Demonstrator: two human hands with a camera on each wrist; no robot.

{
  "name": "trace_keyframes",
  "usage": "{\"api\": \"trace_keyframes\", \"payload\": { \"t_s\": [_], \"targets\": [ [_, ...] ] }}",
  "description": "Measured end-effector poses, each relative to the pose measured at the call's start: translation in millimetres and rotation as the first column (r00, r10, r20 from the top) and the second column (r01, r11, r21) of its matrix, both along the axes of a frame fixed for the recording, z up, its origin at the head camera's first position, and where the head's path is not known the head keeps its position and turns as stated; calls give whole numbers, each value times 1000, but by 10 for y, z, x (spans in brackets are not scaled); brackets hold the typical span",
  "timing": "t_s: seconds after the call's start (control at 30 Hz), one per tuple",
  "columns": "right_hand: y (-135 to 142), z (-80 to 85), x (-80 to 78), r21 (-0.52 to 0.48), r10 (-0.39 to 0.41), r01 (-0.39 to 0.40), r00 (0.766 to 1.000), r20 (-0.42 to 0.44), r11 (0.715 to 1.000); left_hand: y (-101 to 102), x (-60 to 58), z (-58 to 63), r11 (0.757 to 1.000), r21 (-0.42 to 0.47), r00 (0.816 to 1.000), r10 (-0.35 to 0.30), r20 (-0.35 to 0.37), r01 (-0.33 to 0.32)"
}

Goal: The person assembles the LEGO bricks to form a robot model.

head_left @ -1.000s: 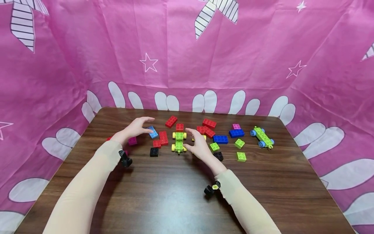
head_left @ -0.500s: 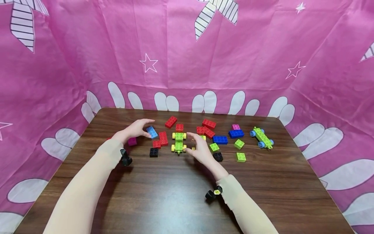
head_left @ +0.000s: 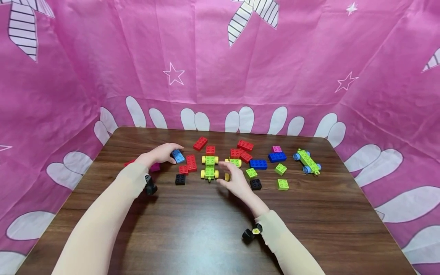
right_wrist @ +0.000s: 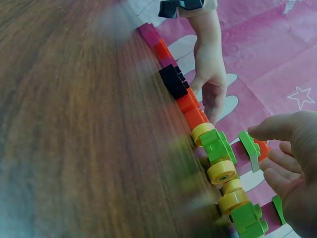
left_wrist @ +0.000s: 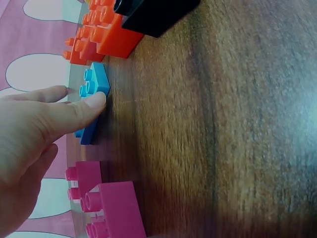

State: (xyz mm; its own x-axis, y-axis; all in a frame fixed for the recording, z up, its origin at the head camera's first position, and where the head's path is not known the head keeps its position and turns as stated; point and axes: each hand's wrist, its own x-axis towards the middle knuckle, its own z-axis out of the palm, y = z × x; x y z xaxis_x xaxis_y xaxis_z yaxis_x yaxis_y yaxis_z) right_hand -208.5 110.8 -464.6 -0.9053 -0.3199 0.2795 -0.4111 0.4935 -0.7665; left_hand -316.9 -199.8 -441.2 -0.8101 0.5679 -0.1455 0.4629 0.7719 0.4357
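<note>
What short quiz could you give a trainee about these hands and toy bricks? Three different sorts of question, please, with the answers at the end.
1. Pick one: which of these brick colours is nearest the left hand?
a) black
b) light blue
c) lime green

2. True or false: the car with blue wheels stands to the left of the right hand.

3. Count: how many black bricks show in the head view?

Key:
1. b, the light blue brick.
2. False; it stands to the right.
3. Two.

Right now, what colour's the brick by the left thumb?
The brick is light blue; best view: left wrist.
</note>
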Motion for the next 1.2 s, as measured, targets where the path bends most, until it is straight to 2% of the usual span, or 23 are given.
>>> {"api": "trace_keyframes", "payload": {
  "t_s": [0.23, 0.43, 0.57, 0.83, 1.0, 1.2],
  "targets": [
    [14, -19, 41, -18, 9, -9, 1000, 11, 1000, 25, -22, -31, 1000, -11, 1000, -26, -4, 26],
    [29, -48, 53, -4, 3, -2, 1000, 17, 1000, 22, -36, -50, 997, -36, 997, -70, -44, 69],
    [36, -56, 57, -1, 3, -3, 1000, 3, 1000, 22, -43, -63, 997, -36, 995, -76, -62, 74],
    [35, -73, 52, -3, 6, -6, 1000, 6, 1000, 21, -21, -68, 1000, -7, 998, -5, -62, 5],
    [35, -78, 53, -12, 13, -13, 1000, 12, 1000, -4, 6, -48, 1000, 24, 996, 8, -93, -6],
    [42, -52, 72, -17, 20, -20, 1000, 15, 1000, -17, 39, 26, 994, 110, 987, 44, -155, -27]
  ]
}}
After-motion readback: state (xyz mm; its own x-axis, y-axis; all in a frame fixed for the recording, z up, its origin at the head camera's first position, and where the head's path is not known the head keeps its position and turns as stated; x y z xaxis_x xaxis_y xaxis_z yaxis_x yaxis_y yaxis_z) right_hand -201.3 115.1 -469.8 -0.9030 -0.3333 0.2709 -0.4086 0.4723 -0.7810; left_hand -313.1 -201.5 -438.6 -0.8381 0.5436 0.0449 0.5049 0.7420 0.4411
